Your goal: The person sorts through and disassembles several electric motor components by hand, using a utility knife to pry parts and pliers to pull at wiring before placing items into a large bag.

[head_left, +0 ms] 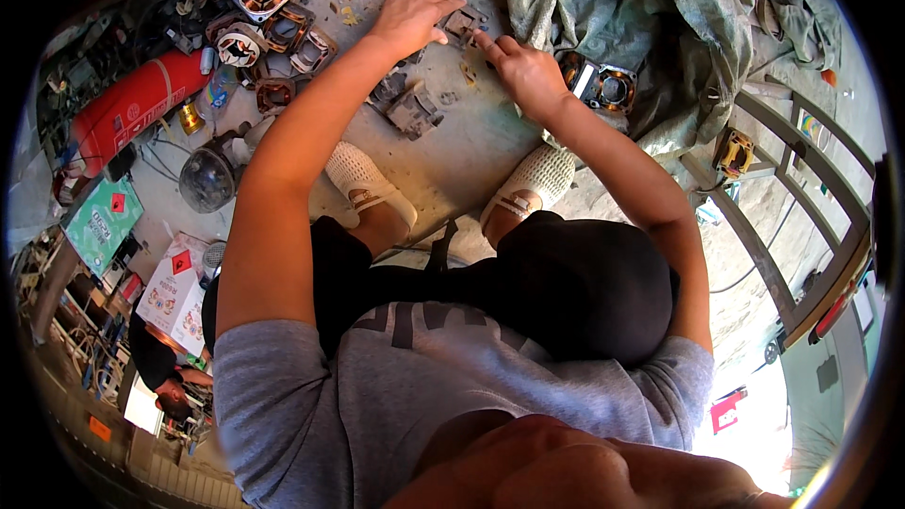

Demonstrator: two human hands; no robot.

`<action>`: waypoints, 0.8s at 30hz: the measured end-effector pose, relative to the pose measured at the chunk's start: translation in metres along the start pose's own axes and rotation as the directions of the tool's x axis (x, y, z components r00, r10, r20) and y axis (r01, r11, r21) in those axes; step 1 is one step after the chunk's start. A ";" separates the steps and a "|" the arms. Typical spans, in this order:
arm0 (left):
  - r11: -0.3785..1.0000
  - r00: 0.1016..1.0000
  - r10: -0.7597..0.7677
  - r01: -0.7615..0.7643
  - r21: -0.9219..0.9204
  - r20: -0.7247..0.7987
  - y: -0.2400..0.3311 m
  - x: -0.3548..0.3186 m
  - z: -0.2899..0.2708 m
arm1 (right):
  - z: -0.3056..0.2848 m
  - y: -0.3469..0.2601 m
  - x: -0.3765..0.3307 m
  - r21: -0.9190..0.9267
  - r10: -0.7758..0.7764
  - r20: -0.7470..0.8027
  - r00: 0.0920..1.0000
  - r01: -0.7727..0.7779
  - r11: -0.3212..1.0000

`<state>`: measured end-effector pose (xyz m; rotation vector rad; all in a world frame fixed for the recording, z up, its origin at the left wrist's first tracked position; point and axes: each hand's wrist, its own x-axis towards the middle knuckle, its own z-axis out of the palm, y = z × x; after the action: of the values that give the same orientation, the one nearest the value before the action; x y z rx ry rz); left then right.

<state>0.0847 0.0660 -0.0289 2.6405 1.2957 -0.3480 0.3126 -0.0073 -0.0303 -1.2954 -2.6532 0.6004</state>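
Knees and white shoes (pixel 363 181) up close, squatting on a dusty concrete floor (pixel 462 155). Left hand (pixel 412 11) lies flat, fingers spread; right hand (pixel 528 71) pinches a small metal part (pixel 461 26), too small to tell which way it points. Engine cylinders (pixel 273 24) are piled left, a green tarp (pixel 660 28) sits right.

Two hands, left hand (pixel 411 11) and right hand (pixel 526 71); two white shoes (pixel 363 179); one red cylinder (pixel 132 104) (far left); two cartons (pixel 174 294); one green tarp (pixel 679 28).

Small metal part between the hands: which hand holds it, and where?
Both hands touch the small metal part: left hand over its left side, right hand fingertip at its right edge.
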 end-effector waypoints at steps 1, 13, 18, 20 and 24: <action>1.000 1.000 0.000 0.000 -0.005 -0.001 0.000 -0.001 0.000 | -0.001 -0.001 0.000 0.000 0.007 0.021 1.000 -0.007 1.000; 0.998 0.998 -0.045 0.047 -0.050 0.035 0.003 -0.001 -0.004 | -0.017 -0.013 0.016 -0.038 0.056 0.062 0.997 -0.054 0.998; 0.993 0.999 -0.046 0.044 -0.110 -0.009 0.006 0.001 -0.006 | -0.038 0.003 0.008 0.204 0.233 0.102 0.967 -0.250 0.946; 0.975 0.990 -0.141 0.143 -0.168 0.027 0.012 -0.004 -0.002 | -0.030 0.006 -0.001 0.425 0.374 0.023 0.927 -0.348 0.836; 0.913 0.935 -0.345 0.355 -0.202 0.085 0.031 -0.016 0.001 | -0.011 -0.003 -0.012 0.685 0.596 0.260 0.760 -0.580 0.441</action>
<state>0.0999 0.0353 -0.0237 2.2063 1.6888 -0.2963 0.3214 -0.0153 -0.0182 -1.8369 -1.4733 1.5312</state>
